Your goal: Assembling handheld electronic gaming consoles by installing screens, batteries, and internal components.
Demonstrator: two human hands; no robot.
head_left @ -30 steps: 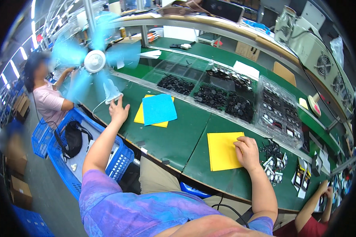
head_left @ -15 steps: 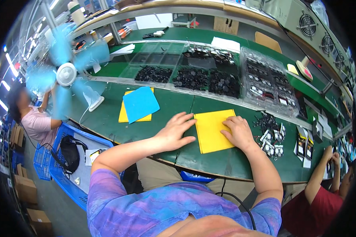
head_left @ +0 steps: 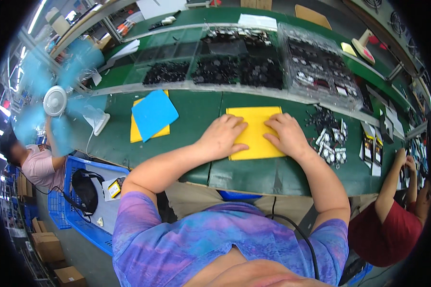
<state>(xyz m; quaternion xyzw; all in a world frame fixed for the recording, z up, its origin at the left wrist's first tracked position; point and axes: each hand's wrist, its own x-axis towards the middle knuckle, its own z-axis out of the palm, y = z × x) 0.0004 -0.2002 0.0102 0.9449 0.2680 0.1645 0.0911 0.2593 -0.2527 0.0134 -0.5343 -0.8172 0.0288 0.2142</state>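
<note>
A flat yellow square sheet [head_left: 258, 138] lies on the green worktable in front of me. Its exact kind cannot be made out. My left hand [head_left: 223, 137] rests over its left side, fingers stretched out and thumb toward the near edge. On the opposite side, my right hand [head_left: 288, 136] lies with fingers spread on the sheet's right part. Neither hand grips anything. Farther left, a blue sheet [head_left: 155, 115] sits askew on top of another yellow sheet [head_left: 136, 134].
Clear trays [head_left: 215, 69] of small black parts line the table's back. Loose black and silver parts [head_left: 331, 143] lie to my right. A spinning blue fan [head_left: 55, 100] and blue crate [head_left: 88, 229] stand left. Persons sit at left and right.
My left hand has moved from beside the yellow sheet's left edge onto it. The right hand stays on the sheet. The whole view has shifted.
</note>
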